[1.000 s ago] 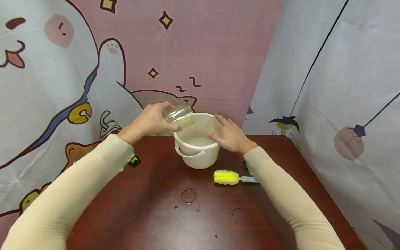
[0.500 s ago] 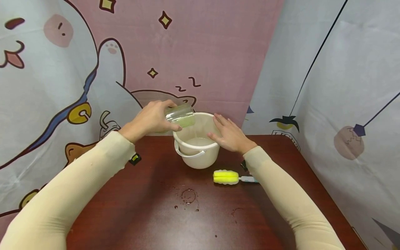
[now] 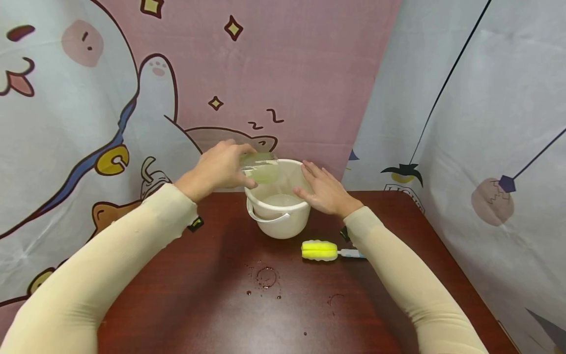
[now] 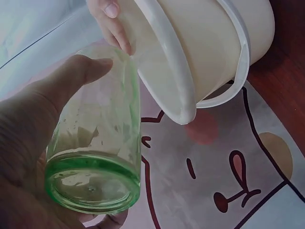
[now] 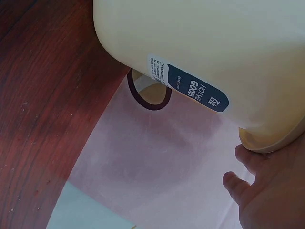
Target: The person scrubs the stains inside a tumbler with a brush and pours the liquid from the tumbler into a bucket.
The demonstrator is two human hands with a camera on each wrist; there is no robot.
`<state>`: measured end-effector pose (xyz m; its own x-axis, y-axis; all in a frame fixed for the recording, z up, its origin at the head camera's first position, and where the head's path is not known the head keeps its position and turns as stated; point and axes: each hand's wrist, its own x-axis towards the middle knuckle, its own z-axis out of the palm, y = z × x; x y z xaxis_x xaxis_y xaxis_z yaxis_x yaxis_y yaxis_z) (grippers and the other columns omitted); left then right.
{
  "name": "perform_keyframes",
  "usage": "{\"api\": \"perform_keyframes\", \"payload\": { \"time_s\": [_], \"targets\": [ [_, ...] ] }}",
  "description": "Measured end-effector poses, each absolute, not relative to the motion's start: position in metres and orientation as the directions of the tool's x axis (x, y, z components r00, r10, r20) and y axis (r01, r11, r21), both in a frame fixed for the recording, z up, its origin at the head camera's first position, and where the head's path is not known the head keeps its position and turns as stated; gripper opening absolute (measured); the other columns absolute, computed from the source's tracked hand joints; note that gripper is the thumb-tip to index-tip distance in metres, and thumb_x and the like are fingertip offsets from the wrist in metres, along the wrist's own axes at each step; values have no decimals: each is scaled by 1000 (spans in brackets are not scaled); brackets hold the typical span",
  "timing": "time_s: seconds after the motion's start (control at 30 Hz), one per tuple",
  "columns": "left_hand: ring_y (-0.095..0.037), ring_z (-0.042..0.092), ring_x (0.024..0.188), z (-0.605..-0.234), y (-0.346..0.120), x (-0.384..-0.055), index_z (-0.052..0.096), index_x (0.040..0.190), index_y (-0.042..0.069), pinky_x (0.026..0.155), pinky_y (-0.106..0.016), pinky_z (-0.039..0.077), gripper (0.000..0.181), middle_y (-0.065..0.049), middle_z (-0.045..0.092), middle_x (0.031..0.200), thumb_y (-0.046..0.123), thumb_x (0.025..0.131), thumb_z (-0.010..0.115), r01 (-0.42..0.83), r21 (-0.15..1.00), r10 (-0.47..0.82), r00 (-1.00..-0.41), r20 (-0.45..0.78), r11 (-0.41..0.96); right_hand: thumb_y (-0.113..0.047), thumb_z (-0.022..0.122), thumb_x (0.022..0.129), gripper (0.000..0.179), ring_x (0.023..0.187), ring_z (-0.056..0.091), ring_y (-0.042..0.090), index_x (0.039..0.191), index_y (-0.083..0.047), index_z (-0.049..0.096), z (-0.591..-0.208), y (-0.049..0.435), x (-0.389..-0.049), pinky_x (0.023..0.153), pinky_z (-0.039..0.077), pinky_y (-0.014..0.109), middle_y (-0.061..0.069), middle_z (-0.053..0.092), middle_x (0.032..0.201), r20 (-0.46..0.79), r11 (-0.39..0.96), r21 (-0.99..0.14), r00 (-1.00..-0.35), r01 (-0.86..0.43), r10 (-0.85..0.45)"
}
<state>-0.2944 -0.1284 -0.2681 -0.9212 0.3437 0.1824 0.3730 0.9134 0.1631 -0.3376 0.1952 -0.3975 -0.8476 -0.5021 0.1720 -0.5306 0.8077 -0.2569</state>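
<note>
My left hand (image 3: 221, 167) grips a clear green-tinted drinking glass (image 3: 261, 168), thumb on one side and fingers around the other. The glass is tipped, its mouth over the near-left part of a white bucket (image 3: 283, 228). In the left wrist view the thick green base of the glass (image 4: 93, 183) faces the camera. Cloudy liquid (image 3: 282, 200) lies in the bottom of the bucket. My right hand (image 3: 325, 191) rests on the bucket's right rim with fingers extended, thumb over the opening. In the right wrist view the bucket's side bears a dark label (image 5: 198, 90).
A bottle brush with a yellow sponge head (image 3: 319, 250) lies on the brown table (image 3: 194, 305) in front of the bucket, its handle partly behind the right sleeve. Wet rings and drops (image 3: 267, 278) mark the tabletop. A printed curtain (image 3: 309, 73) hangs behind.
The left hand has tilted the glass further and moved slightly to the right over the bucket. The right hand and the bucket have stayed in place.
</note>
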Motion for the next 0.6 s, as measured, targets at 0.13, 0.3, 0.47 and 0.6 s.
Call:
{"api": "perform_keyframes", "payload": {
  "time_s": [0.13,0.3,0.47,0.6],
  "targets": [
    [-41,68,126,-269,-124,-294,73,155,26,98,-65,63,86,-15,74,135,47,76,99,408,79,386,-899,206,909,-67,43,118,96,184,18,39,184,-2,22,-399,195,-339,149,14,62,17,16,197,171,810,-252,-848,-530,-502],
    [-43,66,130,-271,-117,-292,76,152,26,104,-63,58,83,-17,74,139,43,74,101,427,16,415,-885,209,904,-66,43,118,95,184,18,38,184,-1,22,-399,196,-339,149,15,62,17,16,197,172,812,-246,-848,-529,-501],
    [-43,65,131,-274,-111,-292,77,150,29,104,-60,56,83,-17,73,139,39,72,103,427,-54,428,-878,213,903,-66,44,117,96,184,19,39,184,0,22,-398,195,-338,149,16,62,18,16,197,176,811,-252,-849,-529,-499],
    [-42,63,132,-275,-106,-292,77,150,31,105,-58,55,83,-16,72,138,38,71,104,426,-106,439,-875,203,899,-65,44,118,95,184,19,39,184,0,22,-398,194,-338,149,16,63,18,16,197,181,810,-255,-849,-528,-496]
  ]
}}
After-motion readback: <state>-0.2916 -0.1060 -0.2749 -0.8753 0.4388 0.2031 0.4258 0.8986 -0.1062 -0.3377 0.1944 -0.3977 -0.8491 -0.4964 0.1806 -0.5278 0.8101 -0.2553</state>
